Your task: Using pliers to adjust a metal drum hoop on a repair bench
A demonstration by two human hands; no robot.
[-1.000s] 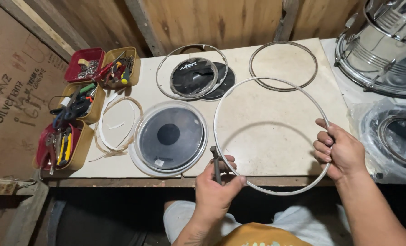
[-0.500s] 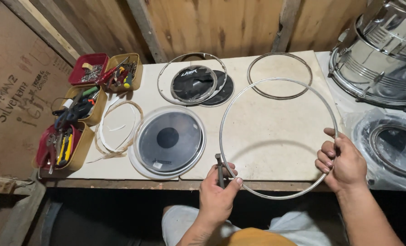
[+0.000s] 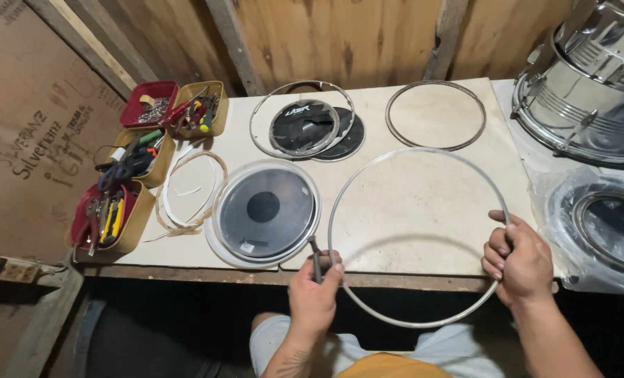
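Wooden plank walls back a pale bench [image 3: 424,231]. Both hands grip a large thin metal hoop [image 3: 368,178], which lies nearly flat, its far arc over the bench and its near arc hanging past the front edge toward the person. The left hand [image 3: 313,294] is closed on the hoop's near-left rim along with a dark slim tool [image 3: 315,257] pointing away from the body. The right hand [image 3: 518,262] is curled shut around the right rim. Just beyond the left hand lies a clear drumhead [image 3: 264,210] with a black centre dot; farther off sit a smaller hoop [image 3: 389,119] and trays of tools [image 3: 137,168].
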